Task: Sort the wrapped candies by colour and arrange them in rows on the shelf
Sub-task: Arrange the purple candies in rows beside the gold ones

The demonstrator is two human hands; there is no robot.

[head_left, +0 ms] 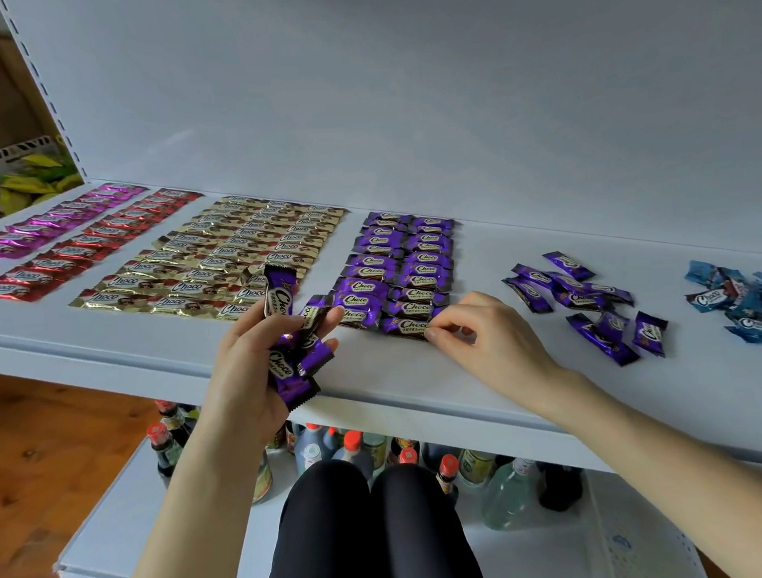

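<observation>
Shelf point(423, 377): pale grey, wide, back panel rising behind it. I see the sorted candies laid flat on it in blocks running from the front edge toward the back.

Gold block point(224, 256): the largest, several columns, left of centre, reaching close to the front edge.

Purple block point(402, 264): two columns near the middle of the shelf, its nearest candies just short of the front edge.

Red row point(85, 245) and pink row point(50, 221): single columns toward the shelf's left end, pink the farthest left.

Blue heap point(758, 302): unsorted, at the right end of the shelf, partly cut off by the frame.

Loose purple pile point(582, 298): scattered between the purple block and the blue heap, well apart from both.

Lower shelf: bottles point(351, 448) with red caps stand under the front edge; my dark trousers point(369, 543) block part of them.

Left hand point(256, 364): palm up over the front edge, fingers curled around a bunch of purple candies point(289, 343), several sticking out at angles.

Right hand point(484, 330): resting on the shelf, thumb and forefinger pinched on the end of the nearest purple candy point(408, 327) in the right column of the purple block. That candy lies flat on the shelf.
</observation>
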